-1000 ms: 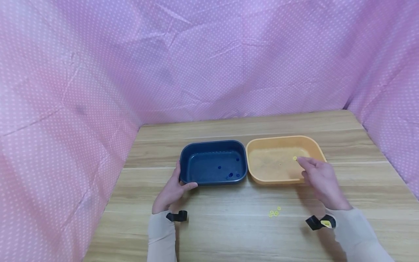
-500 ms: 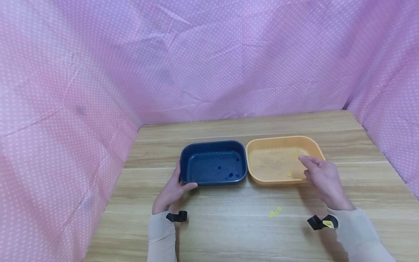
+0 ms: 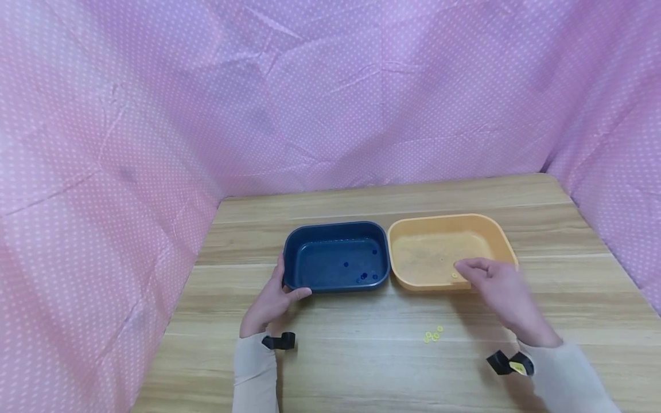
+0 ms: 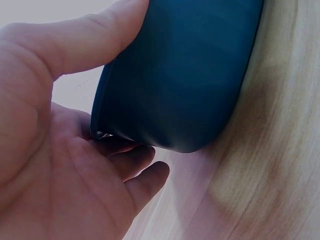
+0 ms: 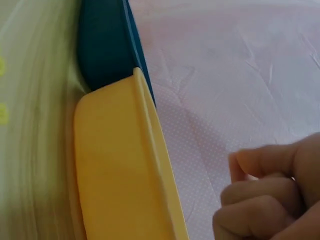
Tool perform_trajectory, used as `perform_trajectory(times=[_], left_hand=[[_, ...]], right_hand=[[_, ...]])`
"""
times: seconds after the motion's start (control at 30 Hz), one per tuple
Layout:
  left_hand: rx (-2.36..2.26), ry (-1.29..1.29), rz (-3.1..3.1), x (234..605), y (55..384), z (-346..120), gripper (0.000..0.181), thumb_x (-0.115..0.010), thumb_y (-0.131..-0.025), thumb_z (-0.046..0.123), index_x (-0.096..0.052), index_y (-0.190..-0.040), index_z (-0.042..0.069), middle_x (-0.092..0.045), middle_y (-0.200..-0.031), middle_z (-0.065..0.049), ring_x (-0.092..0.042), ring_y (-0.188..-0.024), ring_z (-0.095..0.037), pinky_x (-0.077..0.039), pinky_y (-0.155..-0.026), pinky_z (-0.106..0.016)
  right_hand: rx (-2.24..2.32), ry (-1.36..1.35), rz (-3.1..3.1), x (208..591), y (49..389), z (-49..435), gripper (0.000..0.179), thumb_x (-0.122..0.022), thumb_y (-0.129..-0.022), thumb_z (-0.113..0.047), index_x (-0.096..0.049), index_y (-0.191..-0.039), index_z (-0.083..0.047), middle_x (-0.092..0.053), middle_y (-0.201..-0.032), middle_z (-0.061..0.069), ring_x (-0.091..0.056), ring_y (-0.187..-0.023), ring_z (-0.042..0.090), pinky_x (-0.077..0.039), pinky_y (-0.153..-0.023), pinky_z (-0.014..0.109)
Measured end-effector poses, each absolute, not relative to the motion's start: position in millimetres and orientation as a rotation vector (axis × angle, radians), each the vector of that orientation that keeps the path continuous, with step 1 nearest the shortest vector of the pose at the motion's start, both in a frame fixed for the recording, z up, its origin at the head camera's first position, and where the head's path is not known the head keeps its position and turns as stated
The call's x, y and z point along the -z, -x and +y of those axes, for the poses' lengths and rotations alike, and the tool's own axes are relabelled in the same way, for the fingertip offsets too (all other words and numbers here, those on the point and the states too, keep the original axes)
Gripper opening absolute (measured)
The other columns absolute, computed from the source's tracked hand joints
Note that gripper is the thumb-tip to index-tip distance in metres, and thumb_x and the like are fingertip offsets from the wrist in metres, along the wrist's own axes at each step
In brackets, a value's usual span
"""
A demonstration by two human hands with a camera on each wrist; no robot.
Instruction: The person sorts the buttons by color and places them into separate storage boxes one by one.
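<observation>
Yellow tray on a wood-grain table; taken as landmark. Blue tray just beside it, on its left. Left hand grips the blue tray at the near corner away from the yellow tray: thumb at the near side, other fingers along the outer wall.

Right hand above the yellow tray's near right part. Fingers curled, thumb and forefinger closed tip to tip; wrist view agrees. One yellow ring lies inside the yellow tray toward its near side, just below those fingertips. More yellow rings clustered on the table, on the near side of the yellow tray. Small dark-blue pieces inside the blue tray, most toward the yellow tray; exact shape too small to tell. Pink dotted cloth hangs beyond the yellow tray.
</observation>
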State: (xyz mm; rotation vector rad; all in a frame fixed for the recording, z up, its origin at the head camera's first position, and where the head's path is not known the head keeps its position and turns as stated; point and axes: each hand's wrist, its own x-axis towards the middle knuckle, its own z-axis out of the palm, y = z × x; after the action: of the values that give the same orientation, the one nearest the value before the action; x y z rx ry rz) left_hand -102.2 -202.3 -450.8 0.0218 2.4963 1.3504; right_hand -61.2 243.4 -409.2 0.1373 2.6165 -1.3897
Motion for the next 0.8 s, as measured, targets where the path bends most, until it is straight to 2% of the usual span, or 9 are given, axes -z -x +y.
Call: perform_trajectory(times=[0.1,0.2,0.3,0.4,0.63,0.8], left_hand=[[-1.344,-0.013,2.499,450.5,102.1,-202.7,0.113,-0.076,-0.085,0.033,0.013,-0.155,0.029,-0.001,-0.163,-0.005,-0.012,-0.146,-0.034,-0.021,-0.113,-0.055],[-1.334,-0.008,2.500,450.7,102.1,-203.1,0.113,-0.076,-0.085,0.034,0.013,-0.155,0.028,0.000,-0.163,-0.005,-0.012,-0.147,-0.034,-0.021,-0.112,-0.055],[-1.329,-0.009,2.501,451.4,102.5,-203.5,0.112,-0.075,-0.085,0.035,0.013,-0.154,0.029,0.000,-0.163,-0.004,-0.011,-0.147,-0.034,-0.021,-0.113,-0.055],[-1.324,-0.014,2.503,451.5,102.9,-204.0,0.112,-0.075,-0.086,0.035,0.013,-0.154,0.030,0.001,-0.163,-0.004,-0.011,-0.147,-0.034,-0.021,-0.112,-0.055],[-1.346,-0.028,2.492,449.7,103.1,-203.6,0.111,-0.075,-0.086,0.034,0.012,-0.154,0.032,0.000,-0.163,-0.003,-0.013,-0.146,-0.034,-0.025,-0.111,-0.055],[-1.343,-0.030,2.493,448.8,102.9,-203.0,0.111,-0.075,-0.086,0.032,0.013,-0.154,0.033,0.001,-0.163,-0.003,-0.012,-0.146,-0.034,-0.023,-0.112,-0.056]], right_hand=[[1.318,0.084,2.648,417.5,55.7,233.2,0.042,-0.056,-0.098,-0.042,-0.069,-0.113,-0.005,-0.070,-0.107,0.009,-0.063,-0.097,0.021,-0.051,-0.078,0.035],[1.238,0.293,2.656,429.2,50.3,223.2,0.020,-0.064,-0.095,-0.022,-0.072,-0.098,-0.005,-0.071,-0.089,0.003,-0.061,-0.076,0.010,-0.052,-0.067,0.027],[1.155,0.357,2.647,439.8,44.9,215.4,0.008,-0.068,-0.090,-0.013,-0.071,-0.093,-0.007,-0.066,-0.079,-0.004,-0.053,-0.064,0.006,-0.048,-0.058,0.024],[1.101,0.318,2.644,446.7,41.0,209.5,0.004,-0.070,-0.088,-0.012,-0.070,-0.091,-0.010,-0.061,-0.075,-0.006,-0.050,-0.062,0.008,-0.045,-0.055,0.024],[1.044,0.239,2.617,451.8,36.5,201.6,0.006,-0.074,-0.084,-0.013,-0.069,-0.086,-0.015,-0.062,-0.076,-0.005,-0.053,-0.067,0.012,-0.047,-0.062,0.030],[0.954,0.233,2.645,455.5,35.4,199.6,0.008,-0.076,-0.082,-0.016,-0.068,-0.084,-0.016,-0.064,-0.080,-0.006,-0.056,-0.071,0.011,-0.051,-0.066,0.036]])
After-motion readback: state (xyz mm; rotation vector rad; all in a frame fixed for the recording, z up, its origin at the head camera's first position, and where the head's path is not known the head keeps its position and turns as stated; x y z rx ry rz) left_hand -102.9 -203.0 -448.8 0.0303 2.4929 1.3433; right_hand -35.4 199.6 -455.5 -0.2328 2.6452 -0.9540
